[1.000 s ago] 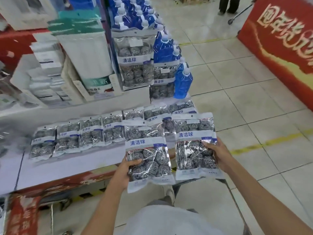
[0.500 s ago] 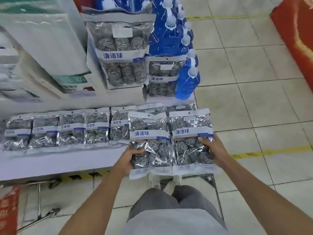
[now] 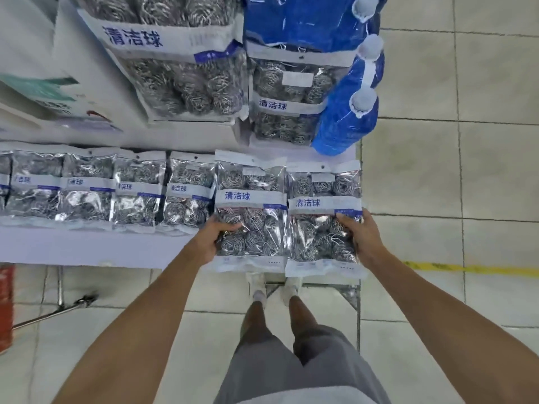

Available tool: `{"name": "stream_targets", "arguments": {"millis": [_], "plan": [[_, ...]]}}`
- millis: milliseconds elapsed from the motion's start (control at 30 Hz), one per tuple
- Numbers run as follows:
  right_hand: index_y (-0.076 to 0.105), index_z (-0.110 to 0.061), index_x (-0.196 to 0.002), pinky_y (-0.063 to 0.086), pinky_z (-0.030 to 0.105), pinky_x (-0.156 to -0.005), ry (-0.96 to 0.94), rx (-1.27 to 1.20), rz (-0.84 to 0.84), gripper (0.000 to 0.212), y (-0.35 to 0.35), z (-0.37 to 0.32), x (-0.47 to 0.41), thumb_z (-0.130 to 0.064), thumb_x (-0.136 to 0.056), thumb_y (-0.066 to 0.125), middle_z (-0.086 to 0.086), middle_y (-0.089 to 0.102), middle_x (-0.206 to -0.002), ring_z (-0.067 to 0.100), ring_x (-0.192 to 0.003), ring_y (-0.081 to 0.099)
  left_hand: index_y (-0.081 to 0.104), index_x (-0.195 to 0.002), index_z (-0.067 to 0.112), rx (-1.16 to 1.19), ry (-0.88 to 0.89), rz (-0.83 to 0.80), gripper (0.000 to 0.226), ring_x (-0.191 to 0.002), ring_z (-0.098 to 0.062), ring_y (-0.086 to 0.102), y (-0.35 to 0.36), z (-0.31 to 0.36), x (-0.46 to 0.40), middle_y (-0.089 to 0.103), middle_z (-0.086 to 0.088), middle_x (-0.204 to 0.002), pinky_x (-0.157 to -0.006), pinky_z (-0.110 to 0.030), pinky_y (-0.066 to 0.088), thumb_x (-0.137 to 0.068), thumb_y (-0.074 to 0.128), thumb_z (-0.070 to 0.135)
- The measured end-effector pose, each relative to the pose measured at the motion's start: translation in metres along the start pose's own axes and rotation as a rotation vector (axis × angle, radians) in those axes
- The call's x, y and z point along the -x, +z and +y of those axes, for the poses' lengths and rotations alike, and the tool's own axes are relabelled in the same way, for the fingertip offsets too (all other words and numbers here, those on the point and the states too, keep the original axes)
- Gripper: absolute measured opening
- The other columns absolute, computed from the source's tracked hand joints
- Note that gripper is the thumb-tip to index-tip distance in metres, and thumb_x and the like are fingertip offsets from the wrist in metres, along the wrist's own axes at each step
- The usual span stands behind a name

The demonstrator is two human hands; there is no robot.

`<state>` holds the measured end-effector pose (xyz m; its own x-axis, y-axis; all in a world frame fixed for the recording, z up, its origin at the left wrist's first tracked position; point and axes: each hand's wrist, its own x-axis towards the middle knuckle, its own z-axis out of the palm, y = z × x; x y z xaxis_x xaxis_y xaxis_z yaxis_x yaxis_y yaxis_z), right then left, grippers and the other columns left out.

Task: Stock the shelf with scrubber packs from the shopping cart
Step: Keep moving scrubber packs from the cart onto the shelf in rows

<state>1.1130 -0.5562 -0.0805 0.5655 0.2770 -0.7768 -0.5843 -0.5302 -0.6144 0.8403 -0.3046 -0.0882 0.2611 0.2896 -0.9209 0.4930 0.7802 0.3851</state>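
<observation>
Left hand (image 3: 210, 239): grips the left edge of a clear plastic pack of steel-wool scrubber balls with a white band (image 3: 250, 212).
Right hand (image 3: 361, 239): grips the right edge of a second matching scrubber pack (image 3: 322, 220), just beside the first.
White shelf top (image 3: 81, 247): row of flat scrubber packs (image 3: 87, 189) on the left.
Far: upright scrubber packs (image 3: 287, 103), blue plastic bottles (image 3: 348, 118).

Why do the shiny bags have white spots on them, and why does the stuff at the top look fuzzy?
Head view: the white spots are glare, light bouncing off the foil scrubber packs on the shelf and the two held packs. Head view: the big pack at the top and the blue bottles look soft and blurred; the wide lens also bends the edges.
</observation>
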Motion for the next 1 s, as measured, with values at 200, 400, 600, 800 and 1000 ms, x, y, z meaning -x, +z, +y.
{"name": "stream_targets", "arguments": {"millis": [200, 400, 600, 800, 1000], "plan": [[0.072, -0.026, -0.109, 0.059, 0.044, -0.078, 0.02, -0.005, 0.08, 0.05, 0.0, 0.008, -0.014, -0.038, -0.066, 0.094, -0.001, 0.074, -0.091, 0.023, -0.079, 0.061, 0.031, -0.158, 0.033, -0.103, 0.096, 0.135, 0.116, -0.118, -0.035, 0.066, 0.017, 0.012, 0.003, 0.059, -0.005, -0.143, -0.059, -0.032, 0.05, -0.062, 0.095, 0.024], [0.07, -0.028, -0.111, 0.057, 0.053, -0.089, -0.017, 0.059, 0.158, 0.048, 0.01, -0.004, -0.02, -0.044, -0.071, 0.091, 0.019, 0.072, -0.115, 0.026, -0.097, 0.068, 0.042, -0.149, 0.032, -0.204, 0.128, 0.216, 0.094, -0.13, -0.036, 0.058, 0.018, 0.011, -0.02, 0.056, -0.008, -0.147, -0.11, -0.066, 0.041, -0.071, 0.091, 0.013], [0.061, -0.022, -0.127, 0.051, 0.038, -0.088, -0.067, 0.192, 0.2, 0.057, 0.013, -0.003, -0.025, -0.043, -0.08, 0.085, 0.001, 0.07, -0.115, 0.026, -0.111, 0.065, 0.022, -0.162, 0.02, -0.26, 0.183, 0.268, 0.091, -0.15, -0.032, 0.033, 0.036, 0.014, -0.007, 0.034, -0.008, -0.165, -0.121, -0.05, 0.025, -0.091, 0.074, -0.001], [0.044, -0.013, -0.139, 0.047, 0.035, -0.074, -0.094, 0.445, 0.218, 0.065, 0.016, -0.013, -0.011, -0.047, -0.092, 0.072, 0.005, 0.062, -0.109, 0.017, -0.082, 0.059, 0.021, -0.163, 0.018, -0.337, 0.226, 0.305, 0.091, -0.149, -0.034, 0.035, 0.039, 0.012, 0.003, 0.036, -0.01, -0.163, -0.119, -0.048, 0.029, -0.091, 0.076, 0.006], [0.045, -0.017, -0.137, 0.054, 0.046, -0.088, -0.218, 0.847, 0.137, 0.058, 0.002, -0.022, 0.023, -0.048, -0.094, 0.067, 0.008, 0.057, -0.122, 0.027, -0.098, 0.061, 0.021, -0.163, 0.015, -0.424, 0.287, 0.336, 0.086, -0.152, -0.034, 0.031, 0.049, 0.01, 0.043, 0.033, -0.01, -0.166, -0.124, -0.049, 0.028, -0.095, 0.074, 0.017]]}}
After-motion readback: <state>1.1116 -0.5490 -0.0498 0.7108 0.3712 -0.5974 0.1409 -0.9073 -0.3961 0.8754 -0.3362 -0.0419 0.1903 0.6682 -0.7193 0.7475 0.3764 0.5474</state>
